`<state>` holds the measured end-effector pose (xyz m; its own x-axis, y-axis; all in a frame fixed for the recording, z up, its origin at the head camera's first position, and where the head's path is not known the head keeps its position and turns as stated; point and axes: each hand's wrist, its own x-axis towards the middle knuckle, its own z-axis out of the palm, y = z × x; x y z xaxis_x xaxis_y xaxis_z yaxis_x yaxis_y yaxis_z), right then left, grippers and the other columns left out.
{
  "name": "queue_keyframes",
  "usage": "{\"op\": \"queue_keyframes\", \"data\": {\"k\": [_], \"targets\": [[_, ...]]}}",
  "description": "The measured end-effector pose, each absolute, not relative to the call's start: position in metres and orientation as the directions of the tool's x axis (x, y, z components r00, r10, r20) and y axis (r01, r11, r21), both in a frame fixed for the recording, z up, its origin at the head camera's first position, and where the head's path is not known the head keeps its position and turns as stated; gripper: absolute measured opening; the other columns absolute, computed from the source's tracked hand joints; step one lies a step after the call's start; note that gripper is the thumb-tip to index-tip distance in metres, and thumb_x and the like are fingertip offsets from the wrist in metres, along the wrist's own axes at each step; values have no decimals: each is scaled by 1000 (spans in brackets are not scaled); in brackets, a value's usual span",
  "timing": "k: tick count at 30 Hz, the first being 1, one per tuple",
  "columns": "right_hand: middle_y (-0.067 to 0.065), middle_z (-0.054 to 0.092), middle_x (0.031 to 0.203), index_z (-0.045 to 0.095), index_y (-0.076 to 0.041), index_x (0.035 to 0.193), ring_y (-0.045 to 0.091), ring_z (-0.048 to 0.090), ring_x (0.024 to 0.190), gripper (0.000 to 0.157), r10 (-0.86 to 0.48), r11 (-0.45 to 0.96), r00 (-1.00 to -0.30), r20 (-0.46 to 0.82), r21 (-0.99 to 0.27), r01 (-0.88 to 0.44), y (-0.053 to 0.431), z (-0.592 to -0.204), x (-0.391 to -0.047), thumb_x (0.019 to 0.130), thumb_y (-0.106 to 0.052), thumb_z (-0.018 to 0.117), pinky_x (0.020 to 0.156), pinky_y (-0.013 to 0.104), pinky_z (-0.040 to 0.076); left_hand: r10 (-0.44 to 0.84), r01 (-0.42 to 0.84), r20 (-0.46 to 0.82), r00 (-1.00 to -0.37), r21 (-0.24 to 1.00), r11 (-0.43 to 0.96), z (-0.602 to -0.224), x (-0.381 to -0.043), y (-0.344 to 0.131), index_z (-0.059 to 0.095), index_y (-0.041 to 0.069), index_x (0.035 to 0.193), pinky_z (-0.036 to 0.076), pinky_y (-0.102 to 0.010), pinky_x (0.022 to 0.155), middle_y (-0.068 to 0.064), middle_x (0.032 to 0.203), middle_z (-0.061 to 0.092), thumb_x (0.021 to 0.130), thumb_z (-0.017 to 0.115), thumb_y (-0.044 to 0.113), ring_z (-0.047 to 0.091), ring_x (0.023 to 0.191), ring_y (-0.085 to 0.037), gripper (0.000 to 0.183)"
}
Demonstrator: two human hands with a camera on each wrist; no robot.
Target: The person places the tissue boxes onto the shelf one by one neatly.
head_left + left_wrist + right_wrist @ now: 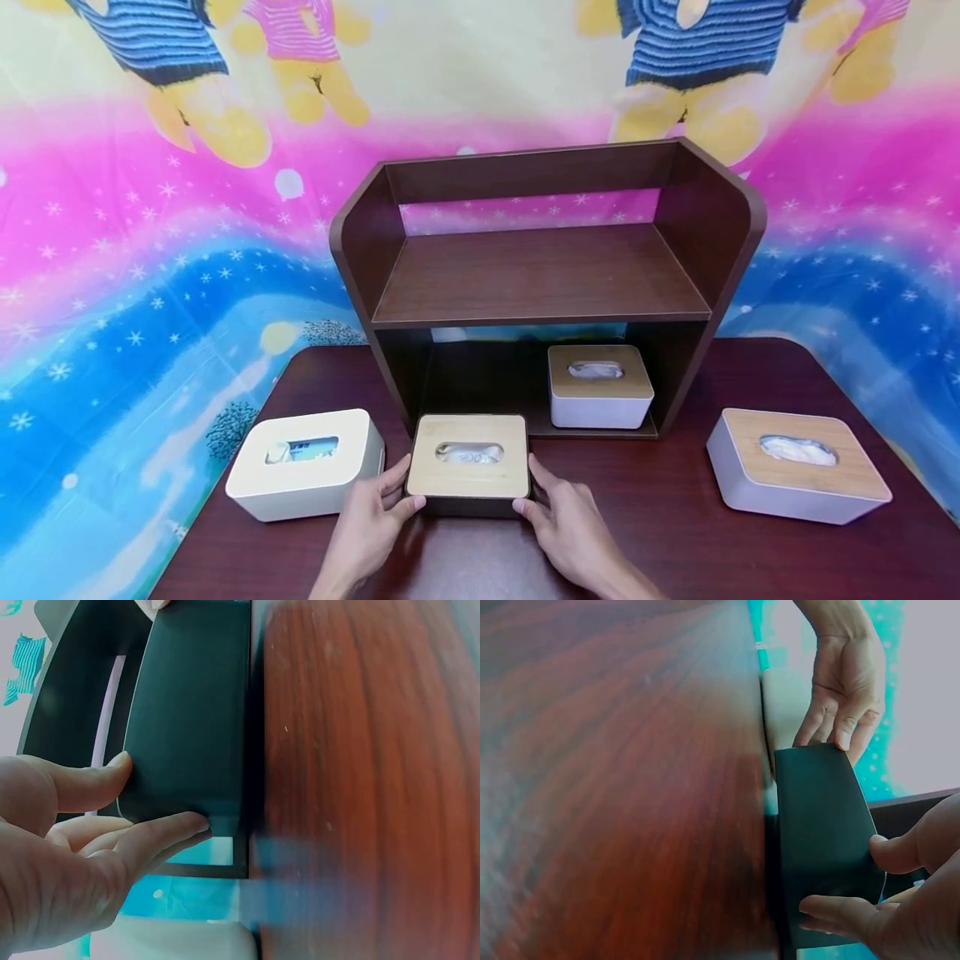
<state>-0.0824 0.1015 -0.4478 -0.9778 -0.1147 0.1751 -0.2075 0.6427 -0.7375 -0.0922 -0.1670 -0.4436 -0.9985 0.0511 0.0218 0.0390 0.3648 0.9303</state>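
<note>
Between both hands is a tissue box (pixel 469 507) with a dark body and a light wooden lid, right at the front edge of the shelf's lower level. My left hand (pixel 375 515) grips its left end, thumb at the near corner and fingers along the side. The right hand (pixel 568 521) holds the opposite end in the same way. Seen from the left wrist, the box's dark near wall (pixel 187 712) stands close over the table. A plastic-wrapped tissue pack shows through the lid slot.
A brown two-level shelf (pixel 540 275) stands behind, with a white wood-topped tissue box (pixel 602 410) inside at lower right. A cream tissue box (pixel 300 492) sits left of my left hand. Another white wood-topped box (pixel 802 492) is at the right of the dark red table (pixel 675 533).
</note>
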Motion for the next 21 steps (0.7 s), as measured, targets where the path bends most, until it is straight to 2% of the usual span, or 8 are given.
{"op": "queue_keyframes", "data": {"k": [9, 15, 21], "targets": [[31, 57, 149, 52, 9, 153, 35, 69, 124, 67, -63, 519, -985, 159, -838, -169, 102, -441, -88, 96, -10, 81, 94, 35, 62, 3, 38, 40, -999, 920, 390, -435, -95, -158, 53, -7, 153, 56, -42, 105, -27, 154, 56, 97, 75, 0, 61, 136, -44, 61], [30, 54, 154, 48, 7, 157, 37, 66, 131, 68, -47, 507, -983, 175, -844, -175, 104, -433, -101, 98, -8, 78, 97, 36, 61, -11, 77, 90, -996, 899, 432, -427, -108, -149, 54, -4, 154, 57, -43, 104, -27, 150, 59, 98, 75, 2, 63, 134, -42, 60], [27, 51, 159, 43, 4, 161, 37, 62, 136, 70, -15, 492, -988, 156, -859, -144, 104, -429, -119, 100, -6, 75, 102, 39, 59, -19, 98, 117, -993, 896, 434, -424, -126, -141, 51, -4, 156, 54, -43, 107, -24, 154, 56, 100, 72, 1, 61, 136, -38, 60]]}}
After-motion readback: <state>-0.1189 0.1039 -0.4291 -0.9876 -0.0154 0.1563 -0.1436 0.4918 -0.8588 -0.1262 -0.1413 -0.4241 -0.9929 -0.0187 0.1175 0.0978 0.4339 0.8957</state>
